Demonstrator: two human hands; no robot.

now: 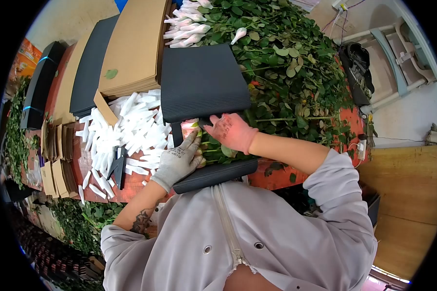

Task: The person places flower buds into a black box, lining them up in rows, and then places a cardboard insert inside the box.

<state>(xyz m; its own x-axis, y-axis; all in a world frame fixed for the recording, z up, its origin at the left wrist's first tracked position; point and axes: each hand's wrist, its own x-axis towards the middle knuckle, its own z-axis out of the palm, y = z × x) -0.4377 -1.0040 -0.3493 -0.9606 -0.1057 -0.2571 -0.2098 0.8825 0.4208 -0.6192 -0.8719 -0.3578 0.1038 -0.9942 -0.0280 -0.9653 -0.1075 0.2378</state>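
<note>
My left hand [180, 161], in a pale grey glove, curls its fingers over a bunch of roses [190, 127] with pink and yellowish-green heads. A narrow black strip [176, 135] stands beside the blooms. My right hand [231, 133], in a pinkish-red glove, has its thumb and fingertips closed at a dark edge just right of the roses; what they grip is partly hidden. Right behind lies a stack of black corrugated sheets [204, 80]. Another black corrugated piece [218, 174] lies in front, close to my body. Green stems run rightward below my right hand.
White sleeves [131, 123] are heaped on the red table [277, 182], with a black stapler [117, 167] among them. Tan cardboard sheets [133, 46] stand behind. Leafy stems [289, 63] cover the right side, near white-wrapped buds [187, 29]. A folding chair [398, 58] is far right.
</note>
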